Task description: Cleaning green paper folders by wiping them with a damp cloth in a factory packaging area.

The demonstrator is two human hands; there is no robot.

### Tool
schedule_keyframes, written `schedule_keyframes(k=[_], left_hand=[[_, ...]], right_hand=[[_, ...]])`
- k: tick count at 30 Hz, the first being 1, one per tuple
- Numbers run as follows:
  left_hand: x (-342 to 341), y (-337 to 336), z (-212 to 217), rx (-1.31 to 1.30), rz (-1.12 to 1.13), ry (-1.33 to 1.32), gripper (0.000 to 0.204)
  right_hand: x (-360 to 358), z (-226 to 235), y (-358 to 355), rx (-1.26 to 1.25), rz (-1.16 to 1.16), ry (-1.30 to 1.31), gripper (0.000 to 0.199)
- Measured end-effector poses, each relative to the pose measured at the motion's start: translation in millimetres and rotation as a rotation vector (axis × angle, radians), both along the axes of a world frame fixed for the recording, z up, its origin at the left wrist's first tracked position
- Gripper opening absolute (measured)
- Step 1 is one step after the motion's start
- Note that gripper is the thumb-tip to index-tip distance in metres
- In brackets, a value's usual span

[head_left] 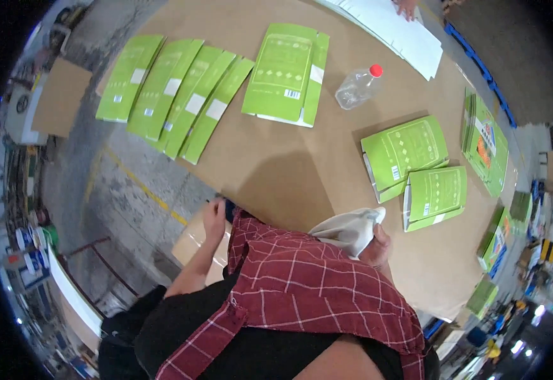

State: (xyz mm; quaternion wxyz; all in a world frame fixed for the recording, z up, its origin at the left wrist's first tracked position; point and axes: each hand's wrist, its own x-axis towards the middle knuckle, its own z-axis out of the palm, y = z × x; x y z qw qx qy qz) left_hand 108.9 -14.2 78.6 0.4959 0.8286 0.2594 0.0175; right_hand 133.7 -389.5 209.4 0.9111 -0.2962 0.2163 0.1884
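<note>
My right hand (376,248) is closed on a crumpled white cloth (347,229), held against the front of my checked red apron at the near table edge. My left hand (214,220) hangs at the table's near left edge with its fingers curled. A small dark tip shows beside those fingers, but what they hold, if anything, is too small to name. To the right of the cloth lie two flat green printed packages (435,197), one overlapping the other. Beyond my hands, a stack of green packages (283,73) rests on the brown-covered table (276,164).
Several overlapping green packages (169,95) lie at the far left. A clear bottle with a red cap (357,87) stands near the middle. Another person's hand (407,7) touches white sheets (397,31) at the back. More green packages (484,145) sit along the right edge.
</note>
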Motion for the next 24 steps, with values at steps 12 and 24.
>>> schedule_keyframes(k=[12,24], left_hand=[[359.1,-62.6,-33.4,0.882,-0.838,-0.293,0.059],[167.1,-19.6,-48.7,0.918,-1.127,-0.359,0.064]], right_hand=[[24.8,-49.3,89.1,-0.001,-0.503,-0.065,0.053],[-47.2,-96.3,39.7,-0.519,-0.603,-0.284,0.052]])
